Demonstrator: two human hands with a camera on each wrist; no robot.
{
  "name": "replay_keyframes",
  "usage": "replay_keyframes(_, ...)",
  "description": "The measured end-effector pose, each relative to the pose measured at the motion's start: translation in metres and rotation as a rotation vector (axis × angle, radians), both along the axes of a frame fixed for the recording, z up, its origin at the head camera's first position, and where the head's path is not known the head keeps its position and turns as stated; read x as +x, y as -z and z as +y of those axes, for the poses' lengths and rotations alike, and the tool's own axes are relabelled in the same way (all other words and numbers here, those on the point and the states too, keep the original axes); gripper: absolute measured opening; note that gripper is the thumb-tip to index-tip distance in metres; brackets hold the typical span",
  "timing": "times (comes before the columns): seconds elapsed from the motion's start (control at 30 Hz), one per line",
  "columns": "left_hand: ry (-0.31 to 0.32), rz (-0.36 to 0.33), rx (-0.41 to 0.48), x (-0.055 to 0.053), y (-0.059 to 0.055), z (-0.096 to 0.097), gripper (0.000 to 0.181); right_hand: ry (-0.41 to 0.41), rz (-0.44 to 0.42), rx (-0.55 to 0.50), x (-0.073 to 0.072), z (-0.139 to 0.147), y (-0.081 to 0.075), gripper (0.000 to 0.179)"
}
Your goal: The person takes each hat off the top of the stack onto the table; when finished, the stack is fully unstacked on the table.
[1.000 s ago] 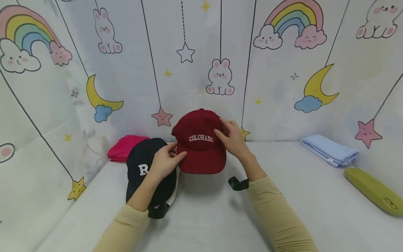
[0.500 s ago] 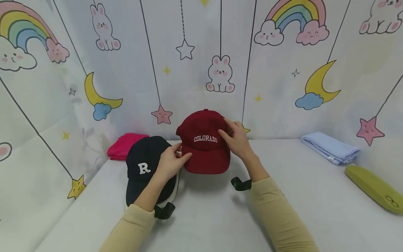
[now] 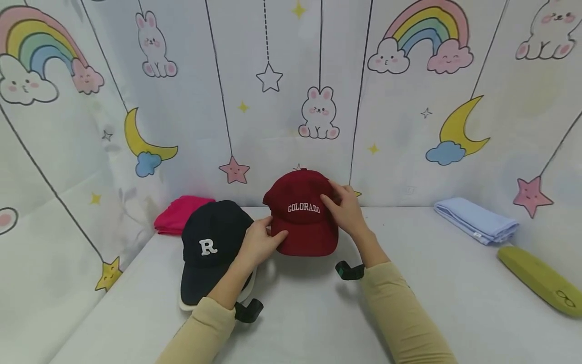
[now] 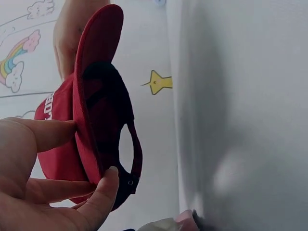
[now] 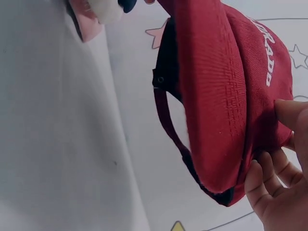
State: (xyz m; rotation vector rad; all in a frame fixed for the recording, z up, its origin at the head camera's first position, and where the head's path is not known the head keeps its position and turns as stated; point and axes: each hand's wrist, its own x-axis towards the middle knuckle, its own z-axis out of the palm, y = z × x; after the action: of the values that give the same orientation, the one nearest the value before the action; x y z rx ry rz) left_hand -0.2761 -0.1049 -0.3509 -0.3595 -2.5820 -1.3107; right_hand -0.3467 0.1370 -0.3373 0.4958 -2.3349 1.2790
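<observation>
Your left hand [image 3: 260, 243] pinches the red cap [image 3: 303, 213] at its brim [image 3: 309, 241], and your right hand [image 3: 347, 211] pinches the side of its crown [image 3: 297, 189]; the cap is in the air above the counter [image 3: 300, 313], near the dark cap [image 3: 213, 235]

The left hand [image 4: 45, 214] pinches the brim [image 4: 81, 106] of a red baseball cap [image 4: 91, 125], with the right hand [image 4: 67, 38] partly hidden behind the cap, and a printed yellow star [image 4: 156, 82] and white counter [image 4: 260, 96] to the cap's right.
</observation>
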Motion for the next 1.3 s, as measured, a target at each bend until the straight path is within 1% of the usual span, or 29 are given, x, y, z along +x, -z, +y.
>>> replay_keyframes(0.1,-0.010,-0.017,-0.007,0.001,0.002,0.001,0.053,0.004,-0.019,0.018,-0.003,0.002,0.004,0.052)
replay_keyframes(0.2,-0.007,-0.030,-0.017,0.001,0.004,0.002,0.054,0.013,-0.040,0.032,-0.004,0.003,0.009,0.052)
replay_keyframes(0.43,-0.006,-0.030,-0.110,0.000,0.013,0.005,0.053,0.016,-0.094,0.067,-0.010,0.008,0.023,0.054)
replay_keyframes(0.67,-0.001,-0.094,-0.149,0.002,0.019,0.008,0.056,0.013,-0.108,0.117,-0.009,0.008,0.031,0.053)
replay_keyframes(0.87,0.007,-0.129,-0.211,0.004,0.023,0.007,0.056,0.001,-0.138,0.152,-0.008,0.007,0.041,0.055)
replay_keyframes(0.97,0.013,-0.137,-0.232,0.006,0.025,0.006,0.056,-0.001,-0.139,0.176,-0.008,0.007,0.046,0.054)
replay_keyframes(1.13,0.031,-0.136,-0.245,0.006,0.027,0.007,0.057,0.006,-0.129,0.210,-0.008,0.007,0.048,0.053)
replay_keyframes(1.3,0.032,-0.148,-0.271,0.004,0.026,0.008,0.060,-0.013,-0.150,0.246,-0.011,0.004,0.047,0.055)
